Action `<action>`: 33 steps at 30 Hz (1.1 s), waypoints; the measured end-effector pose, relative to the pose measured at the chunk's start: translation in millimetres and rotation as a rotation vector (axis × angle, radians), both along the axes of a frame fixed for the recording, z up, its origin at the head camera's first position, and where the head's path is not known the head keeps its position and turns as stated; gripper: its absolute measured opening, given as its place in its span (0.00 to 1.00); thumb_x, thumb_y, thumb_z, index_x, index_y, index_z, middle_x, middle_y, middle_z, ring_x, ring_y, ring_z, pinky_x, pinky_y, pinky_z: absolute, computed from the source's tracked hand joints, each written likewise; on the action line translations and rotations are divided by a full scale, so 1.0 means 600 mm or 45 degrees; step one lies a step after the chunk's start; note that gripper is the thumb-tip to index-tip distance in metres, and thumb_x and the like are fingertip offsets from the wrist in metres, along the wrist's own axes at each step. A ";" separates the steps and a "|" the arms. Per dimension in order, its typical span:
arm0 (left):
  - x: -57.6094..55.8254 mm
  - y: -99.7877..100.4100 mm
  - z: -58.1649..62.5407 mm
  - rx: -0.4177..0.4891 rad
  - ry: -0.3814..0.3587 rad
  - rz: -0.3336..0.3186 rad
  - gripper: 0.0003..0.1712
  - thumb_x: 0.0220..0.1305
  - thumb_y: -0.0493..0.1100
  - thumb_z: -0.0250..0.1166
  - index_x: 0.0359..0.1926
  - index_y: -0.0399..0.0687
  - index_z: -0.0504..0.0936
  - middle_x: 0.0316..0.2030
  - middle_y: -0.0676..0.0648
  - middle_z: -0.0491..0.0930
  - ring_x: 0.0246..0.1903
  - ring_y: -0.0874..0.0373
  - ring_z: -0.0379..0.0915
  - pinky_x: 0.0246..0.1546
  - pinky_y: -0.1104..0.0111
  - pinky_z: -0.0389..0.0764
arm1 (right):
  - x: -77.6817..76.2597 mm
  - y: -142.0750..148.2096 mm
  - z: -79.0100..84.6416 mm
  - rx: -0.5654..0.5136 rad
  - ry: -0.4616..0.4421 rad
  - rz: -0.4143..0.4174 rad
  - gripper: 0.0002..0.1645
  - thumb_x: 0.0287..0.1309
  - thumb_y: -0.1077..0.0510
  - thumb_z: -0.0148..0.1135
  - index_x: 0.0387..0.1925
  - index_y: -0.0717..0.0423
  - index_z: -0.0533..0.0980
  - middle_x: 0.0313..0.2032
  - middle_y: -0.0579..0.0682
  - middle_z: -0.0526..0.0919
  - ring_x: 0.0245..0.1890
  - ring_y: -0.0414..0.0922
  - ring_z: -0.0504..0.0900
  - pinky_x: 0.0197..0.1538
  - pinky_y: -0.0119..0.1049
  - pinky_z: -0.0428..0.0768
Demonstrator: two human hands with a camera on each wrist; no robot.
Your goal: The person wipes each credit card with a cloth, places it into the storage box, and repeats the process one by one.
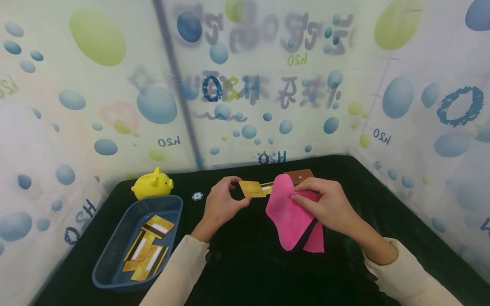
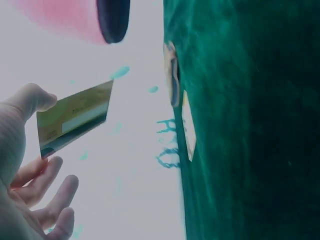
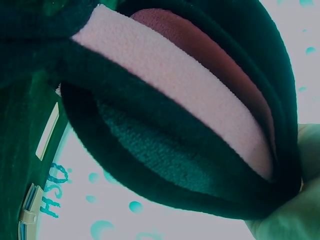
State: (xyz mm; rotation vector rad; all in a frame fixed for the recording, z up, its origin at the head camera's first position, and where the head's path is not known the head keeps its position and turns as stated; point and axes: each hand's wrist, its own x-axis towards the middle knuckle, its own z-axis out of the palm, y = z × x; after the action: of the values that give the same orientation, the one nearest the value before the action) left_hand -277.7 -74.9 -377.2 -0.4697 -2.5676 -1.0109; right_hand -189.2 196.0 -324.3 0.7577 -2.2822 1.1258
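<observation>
Between its thumb and fingers, my left hand (image 1: pixel 222 206) pinches a gold bank card (image 1: pixel 252 188). That card (image 2: pixel 77 112) appears tilted in the left wrist view, its dark stripe along the lower side. My right hand (image 1: pixel 331 206) pinches a bright pink cloth (image 1: pixel 285 212) with dark edging, which hangs in folds. In the right wrist view the cloth (image 3: pixel 185 95) fills most of the picture, with black-edged layers. Behind the hands lie a second gold card (image 1: pixel 266 188), partly covered in the head view, and a brown wallet (image 1: pixel 300 175) with a snap.
On the left stands a blue tray (image 1: pixel 109 259) with several gold cards (image 1: pixel 147 255) lying loosely in it. A yellow piggy bank (image 1: pixel 151 185) is behind the tray, and a poker chip (image 1: pixel 197 196) lies to its right. A dark green cloth (image 1: pixel 245 272) covers the table.
</observation>
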 end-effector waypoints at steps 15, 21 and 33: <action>0.054 0.004 0.026 0.103 0.284 -0.264 0.32 0.50 0.50 0.79 0.55 0.49 0.79 0.52 0.49 0.82 0.46 0.54 0.78 0.47 0.56 0.83 | 0.004 -0.007 0.002 -0.019 0.011 0.008 0.11 0.56 0.64 0.72 0.41 0.51 0.84 0.35 0.42 0.86 0.29 0.37 0.82 0.31 0.33 0.84; 0.067 0.004 0.033 0.145 0.381 -0.374 0.33 0.49 0.48 0.80 0.56 0.46 0.79 0.51 0.49 0.82 0.45 0.56 0.78 0.43 0.59 0.84 | 0.007 -0.013 0.005 -0.012 0.030 0.013 0.11 0.55 0.64 0.72 0.41 0.52 0.85 0.35 0.42 0.86 0.29 0.37 0.82 0.32 0.33 0.85; 0.081 0.003 0.037 0.297 0.378 -0.637 0.35 0.49 0.41 0.80 0.60 0.44 0.78 0.55 0.45 0.79 0.50 0.54 0.79 0.35 0.68 0.86 | 0.014 -0.028 0.010 -0.018 0.111 0.085 0.15 0.52 0.68 0.73 0.42 0.52 0.84 0.37 0.44 0.87 0.32 0.37 0.83 0.33 0.32 0.85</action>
State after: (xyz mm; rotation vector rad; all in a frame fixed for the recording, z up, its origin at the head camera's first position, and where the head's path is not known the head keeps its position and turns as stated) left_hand -229.3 -73.1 -355.2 -1.1364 -2.0774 -1.2687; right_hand -180.7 179.1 -318.5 0.8661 -2.1892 1.1151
